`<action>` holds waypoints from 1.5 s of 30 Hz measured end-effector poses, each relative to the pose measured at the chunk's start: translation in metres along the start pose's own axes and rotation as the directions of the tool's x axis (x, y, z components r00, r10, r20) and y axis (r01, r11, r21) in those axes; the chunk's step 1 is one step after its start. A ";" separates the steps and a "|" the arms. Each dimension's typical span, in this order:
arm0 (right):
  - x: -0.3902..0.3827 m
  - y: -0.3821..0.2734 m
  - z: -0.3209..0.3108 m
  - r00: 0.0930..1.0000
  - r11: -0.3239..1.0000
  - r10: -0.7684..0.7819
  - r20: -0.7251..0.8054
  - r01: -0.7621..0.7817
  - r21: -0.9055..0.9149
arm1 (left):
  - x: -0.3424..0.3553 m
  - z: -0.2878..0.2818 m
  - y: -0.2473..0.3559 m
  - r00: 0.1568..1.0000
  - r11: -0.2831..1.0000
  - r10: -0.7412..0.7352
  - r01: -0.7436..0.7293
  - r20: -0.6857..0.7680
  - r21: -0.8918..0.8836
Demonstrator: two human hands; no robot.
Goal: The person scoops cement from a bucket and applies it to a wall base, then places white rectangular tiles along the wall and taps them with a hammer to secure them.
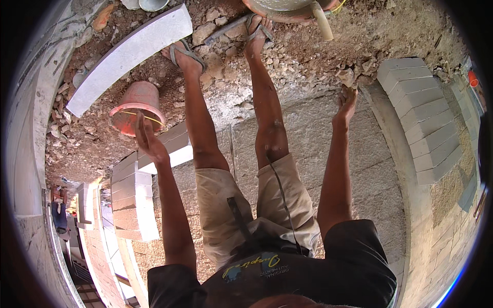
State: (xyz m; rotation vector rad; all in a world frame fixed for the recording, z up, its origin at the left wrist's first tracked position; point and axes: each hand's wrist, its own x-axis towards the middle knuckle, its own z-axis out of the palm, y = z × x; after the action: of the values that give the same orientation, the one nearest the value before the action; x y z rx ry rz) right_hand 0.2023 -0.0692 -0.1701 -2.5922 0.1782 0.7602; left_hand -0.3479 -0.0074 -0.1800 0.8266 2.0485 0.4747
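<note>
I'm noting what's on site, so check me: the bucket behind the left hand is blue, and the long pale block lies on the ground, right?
Not quite: the bucket behind the left hand is red, not blue, as the head view shows. The long pale block does lie on the ground.

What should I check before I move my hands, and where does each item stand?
1. Left hand free of objects: ok; nothing shows in it.
2. Left hand clear of the red bucket: cannot tell; the fingers overlap it in view, but contact is unclear.
3. Right hand free: cannot tell; a stone chunk shows right at its fingertips.
4. Sturdy footwear: not ok; both feet wear open sandals.
5. Even footing: not ok; loose rubble surrounds the feet.
6. Left foot clear of the long pale masonry block: cannot tell; they meet in view.
</note>
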 end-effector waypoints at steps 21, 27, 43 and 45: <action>0.068 -0.096 0.092 0.792 0.715 -0.332 0.513 0.566 -0.411 | 0.062 0.135 0.119 0.778 0.412 -0.144 0.609 0.611 -0.678; 0.093 -0.101 0.169 0.716 0.716 -0.308 0.626 0.608 -0.343 | 0.056 0.175 0.136 0.711 0.307 0.041 0.660 0.702 -0.686; 0.073 -0.125 0.158 0.653 0.762 -0.072 0.754 0.523 -0.381 | 0.121 0.134 0.082 0.949 0.769 -0.188 0.302 0.253 -0.563; 0.074 -0.109 0.166 0.637 0.797 -0.022 0.771 0.476 -0.371 | 0.115 0.127 0.074 0.923 0.830 -0.180 0.328 0.341 -0.450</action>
State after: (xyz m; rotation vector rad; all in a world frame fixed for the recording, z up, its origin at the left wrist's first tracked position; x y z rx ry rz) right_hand 0.2099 0.1010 -0.2956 -2.4218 -0.7749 1.8934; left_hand -0.2633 0.1299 -0.2738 0.2743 1.6229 0.6559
